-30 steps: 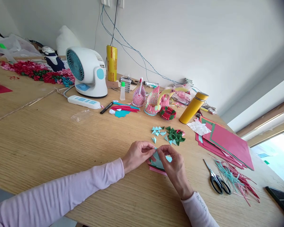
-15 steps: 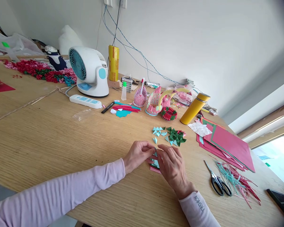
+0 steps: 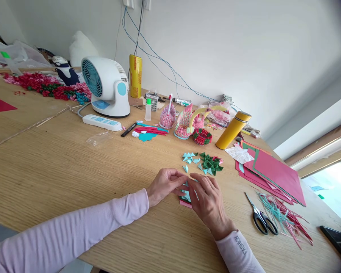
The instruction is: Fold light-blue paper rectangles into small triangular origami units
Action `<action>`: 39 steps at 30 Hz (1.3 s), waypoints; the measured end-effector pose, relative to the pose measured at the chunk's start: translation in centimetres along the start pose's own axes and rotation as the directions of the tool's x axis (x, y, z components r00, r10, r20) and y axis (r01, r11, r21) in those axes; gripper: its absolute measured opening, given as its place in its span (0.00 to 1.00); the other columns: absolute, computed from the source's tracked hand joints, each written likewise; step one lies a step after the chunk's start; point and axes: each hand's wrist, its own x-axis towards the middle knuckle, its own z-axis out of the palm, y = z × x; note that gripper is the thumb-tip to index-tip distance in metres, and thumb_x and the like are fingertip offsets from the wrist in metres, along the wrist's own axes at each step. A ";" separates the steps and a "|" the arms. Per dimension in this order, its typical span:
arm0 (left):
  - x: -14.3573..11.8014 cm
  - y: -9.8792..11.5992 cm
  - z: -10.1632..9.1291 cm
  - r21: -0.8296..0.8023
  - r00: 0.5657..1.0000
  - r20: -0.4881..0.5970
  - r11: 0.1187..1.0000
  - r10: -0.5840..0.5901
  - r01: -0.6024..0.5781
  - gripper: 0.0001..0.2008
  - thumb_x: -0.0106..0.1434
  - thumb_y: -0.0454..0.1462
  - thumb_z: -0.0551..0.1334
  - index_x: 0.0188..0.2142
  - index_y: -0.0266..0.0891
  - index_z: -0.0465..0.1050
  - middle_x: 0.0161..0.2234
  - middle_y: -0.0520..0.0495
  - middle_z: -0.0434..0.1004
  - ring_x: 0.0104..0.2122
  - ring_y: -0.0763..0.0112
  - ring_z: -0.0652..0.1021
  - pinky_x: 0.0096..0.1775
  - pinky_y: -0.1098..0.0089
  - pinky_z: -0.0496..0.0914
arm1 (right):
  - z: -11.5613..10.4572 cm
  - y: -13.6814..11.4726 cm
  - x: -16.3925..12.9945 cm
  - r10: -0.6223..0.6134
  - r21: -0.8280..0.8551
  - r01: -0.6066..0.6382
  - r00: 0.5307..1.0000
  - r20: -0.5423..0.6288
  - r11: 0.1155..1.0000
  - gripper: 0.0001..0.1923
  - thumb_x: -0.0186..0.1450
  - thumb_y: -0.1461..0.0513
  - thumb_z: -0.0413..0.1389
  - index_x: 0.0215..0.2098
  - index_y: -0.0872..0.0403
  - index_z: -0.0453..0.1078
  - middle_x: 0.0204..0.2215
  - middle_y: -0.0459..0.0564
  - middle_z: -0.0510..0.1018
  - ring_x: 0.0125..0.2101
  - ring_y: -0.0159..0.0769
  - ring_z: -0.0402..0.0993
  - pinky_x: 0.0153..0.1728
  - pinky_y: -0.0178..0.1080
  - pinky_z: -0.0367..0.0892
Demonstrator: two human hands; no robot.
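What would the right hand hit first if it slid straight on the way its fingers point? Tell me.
Probably the left hand: the right hand points up-left across the light blue paper it presses, and their fingertips nearly meet there.

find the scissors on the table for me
The scissors lie flat on the wooden table, out past the right hand, beside the paper strips.

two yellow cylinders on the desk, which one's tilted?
The yellow flask with the gold cap, right of the paper swans: it leans toward the right. The yellow roll behind the fan stands upright by the wall.
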 end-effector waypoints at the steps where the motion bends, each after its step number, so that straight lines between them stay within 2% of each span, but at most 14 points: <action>1: 0.0 -0.1 -0.1 0.005 1.000 -0.002 1.000 0.004 -0.004 0.19 0.52 0.46 0.69 0.35 0.31 0.74 0.32 0.43 0.79 0.32 0.64 0.81 0.32 0.69 0.76 | 0.1 0.0 -0.1 0.018 0.029 -0.018 1.000 -0.009 0.999 0.12 0.66 0.69 0.51 0.45 0.53 0.70 0.43 0.56 0.77 0.38 0.40 0.74 0.39 0.43 0.67; 3: 0.1 -0.1 -0.1 0.021 1.000 -0.010 1.000 0.015 -0.015 0.19 0.53 0.46 0.69 0.34 0.31 0.74 0.32 0.43 0.79 0.32 0.64 0.81 0.32 0.69 0.76 | 0.2 -0.2 -0.1 0.107 0.126 -0.102 0.994 -0.031 0.987 0.11 0.66 0.68 0.51 0.43 0.52 0.71 0.43 0.55 0.76 0.40 0.40 0.74 0.40 0.44 0.67; 5: 0.0 0.0 0.0 0.040 1.000 -0.012 0.999 0.021 -0.021 0.19 0.54 0.47 0.68 0.35 0.31 0.74 0.32 0.44 0.78 0.32 0.63 0.82 0.31 0.70 0.76 | 0.3 -0.4 0.0 0.269 0.259 -0.252 0.963 -0.032 0.932 0.08 0.67 0.65 0.50 0.41 0.51 0.70 0.42 0.54 0.75 0.40 0.41 0.73 0.40 0.44 0.68; 7: 0.0 0.1 0.1 0.068 0.999 -0.002 0.997 0.035 -0.035 0.19 0.55 0.47 0.67 0.35 0.32 0.73 0.32 0.45 0.77 0.33 0.62 0.82 0.31 0.71 0.76 | 0.3 -0.6 0.1 0.439 0.385 -0.411 0.898 0.015 0.827 0.07 0.67 0.63 0.51 0.42 0.51 0.69 0.39 0.53 0.76 0.39 0.40 0.73 0.38 0.43 0.69; 9: -0.1 0.2 0.1 0.105 0.998 0.019 0.992 0.063 -0.064 0.18 0.56 0.47 0.66 0.36 0.32 0.73 0.32 0.45 0.77 0.34 0.62 0.82 0.31 0.70 0.76 | 0.3 -0.8 0.3 0.544 0.480 -0.516 0.834 0.093 0.709 0.09 0.66 0.60 0.52 0.44 0.51 0.67 0.35 0.51 0.76 0.36 0.39 0.74 0.36 0.41 0.68; 13: -0.2 0.2 0.2 0.168 0.992 0.053 0.979 0.110 -0.118 0.17 0.58 0.47 0.64 0.35 0.33 0.73 0.31 0.48 0.75 0.32 0.65 0.81 0.30 0.70 0.76 | 0.6 -0.7 0.3 0.618 0.621 -0.605 0.750 0.235 0.499 0.12 0.64 0.58 0.56 0.44 0.52 0.67 0.31 0.48 0.75 0.32 0.36 0.73 0.34 0.39 0.68; 15: -0.2 0.2 0.2 0.173 0.992 0.055 0.978 0.113 -0.120 0.17 0.59 0.47 0.63 0.34 0.33 0.73 0.28 0.49 0.74 0.29 0.67 0.80 0.31 0.70 0.76 | 0.8 -0.6 0.3 0.626 0.674 -0.606 0.733 0.266 0.423 0.13 0.63 0.57 0.57 0.44 0.53 0.66 0.30 0.47 0.74 0.31 0.36 0.72 0.34 0.38 0.68; 17: -0.2 0.4 0.2 0.148 0.995 0.045 0.985 0.087 -0.093 0.18 0.60 0.48 0.62 0.32 0.33 0.72 0.26 0.50 0.73 0.26 0.69 0.80 0.32 0.70 0.75 | 1.0 -0.5 0.2 0.617 0.710 -0.591 0.736 0.280 0.383 0.14 0.63 0.56 0.57 0.44 0.53 0.66 0.29 0.46 0.73 0.31 0.35 0.71 0.35 0.38 0.67; 20: -0.1 0.6 0.1 0.116 0.998 0.053 0.992 0.038 -0.044 0.19 0.61 0.50 0.60 0.31 0.33 0.72 0.27 0.48 0.75 0.26 0.70 0.79 0.31 0.70 0.74 | 1.1 -0.3 0.0 0.593 0.730 -0.571 0.753 0.285 0.375 0.14 0.63 0.56 0.57 0.44 0.53 0.65 0.29 0.46 0.72 0.31 0.35 0.71 0.36 0.38 0.68; 25: 0.1 0.6 -0.1 0.221 0.992 0.096 0.970 0.087 -0.106 0.17 0.55 0.45 0.67 0.32 0.31 0.72 0.27 0.47 0.75 0.26 0.70 0.79 0.32 0.71 0.72 | 1.1 -0.3 -0.1 0.577 0.710 -0.581 0.761 0.298 0.399 0.13 0.64 0.58 0.57 0.45 0.52 0.63 0.30 0.46 0.72 0.31 0.35 0.71 0.36 0.38 0.67; 31: 0.1 0.4 -0.1 0.202 0.991 0.124 0.976 0.052 -0.076 0.18 0.60 0.48 0.62 0.30 0.32 0.70 0.25 0.48 0.75 0.28 0.68 0.79 0.35 0.67 0.74 | 1.1 -0.3 -0.1 0.563 0.692 -0.562 0.783 0.266 0.454 0.12 0.64 0.59 0.56 0.44 0.52 0.63 0.29 0.46 0.72 0.31 0.35 0.71 0.36 0.38 0.67; 34: 0.3 0.4 -0.2 0.181 0.994 0.108 0.982 0.029 -0.048 0.18 0.58 0.47 0.64 0.32 0.32 0.70 0.27 0.48 0.75 0.27 0.69 0.79 0.35 0.67 0.74 | 1.2 -0.2 -0.2 0.549 0.688 -0.546 0.797 0.252 0.478 0.11 0.64 0.59 0.56 0.44 0.51 0.63 0.31 0.47 0.73 0.34 0.36 0.72 0.38 0.39 0.68; 36: 0.3 0.4 -0.1 0.151 0.995 0.086 0.987 0.044 -0.057 0.17 0.56 0.46 0.66 0.33 0.32 0.70 0.28 0.48 0.75 0.28 0.70 0.79 0.34 0.68 0.74 | 1.3 0.0 -0.3 0.567 0.684 -0.550 0.789 0.237 0.479 0.13 0.63 0.59 0.57 0.45 0.51 0.64 0.34 0.49 0.74 0.36 0.37 0.73 0.38 0.40 0.69; 39: 0.2 0.4 -0.1 0.084 0.996 0.044 0.993 0.078 -0.082 0.17 0.55 0.45 0.67 0.33 0.33 0.69 0.27 0.49 0.75 0.29 0.69 0.79 0.35 0.67 0.75 | 1.3 0.3 -0.4 0.622 0.670 -0.585 0.749 0.229 0.457 0.16 0.61 0.57 0.60 0.45 0.51 0.67 0.36 0.50 0.75 0.35 0.37 0.74 0.35 0.39 0.71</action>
